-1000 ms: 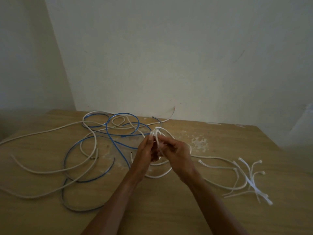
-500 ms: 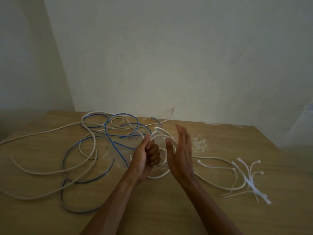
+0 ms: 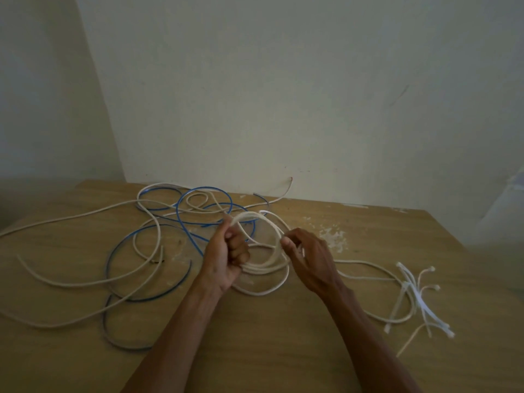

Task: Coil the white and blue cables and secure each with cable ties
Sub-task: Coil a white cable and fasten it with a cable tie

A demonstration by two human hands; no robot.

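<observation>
White cable (image 3: pixel 256 215) turns sit gathered in a small coil at the middle of the frame, held up between both hands. Fingers (image 3: pixel 237 251) of the left hand (image 3: pixel 224 262) curl tight round the coil's left side, likely to stop the springy turns from opening. The right hand (image 3: pixel 310 259) pinches the right side between thumb and forefinger, seemingly guiding a turn into place. Loose white tails trail over the bench (image 3: pixel 283 350). The blue cable (image 3: pixel 205 188) sprawls uncoiled at centre left, tangled with white. Cable ties (image 3: pixel 419 299) lie at lower right, handy for the right hand.
</observation>
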